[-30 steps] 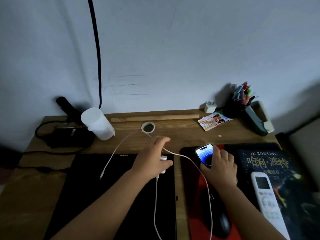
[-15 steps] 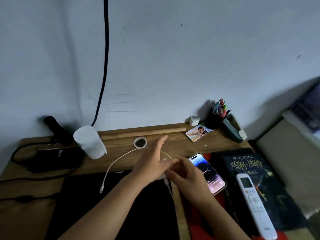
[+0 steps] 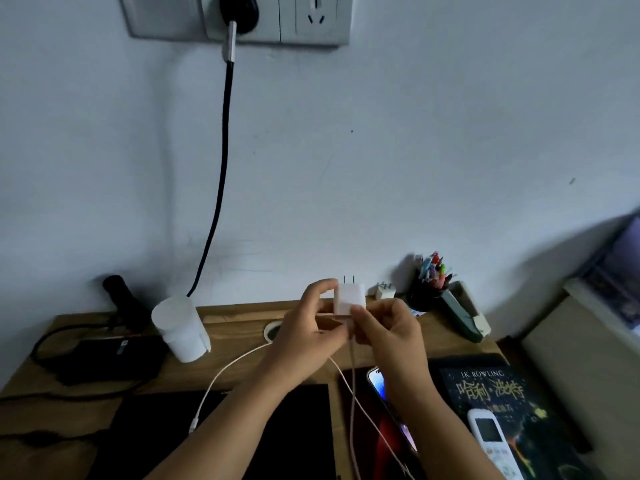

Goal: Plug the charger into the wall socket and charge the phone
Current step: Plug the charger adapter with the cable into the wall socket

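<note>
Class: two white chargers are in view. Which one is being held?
The white charger with prongs up, gripped by both hands; the smaller charger sits untouched on the desk by the wall.

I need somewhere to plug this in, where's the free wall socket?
In the head view, the free socket is high on the wall, upper centre, right of the black plug, well above the charger both hands hold.

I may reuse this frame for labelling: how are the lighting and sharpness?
Head view: dim, the desk dark; the charger and wall socket read clearly; forearms and cable slightly motion-soft; wide-angle bending at the edges; no glare except the lit phone screen.
</note>
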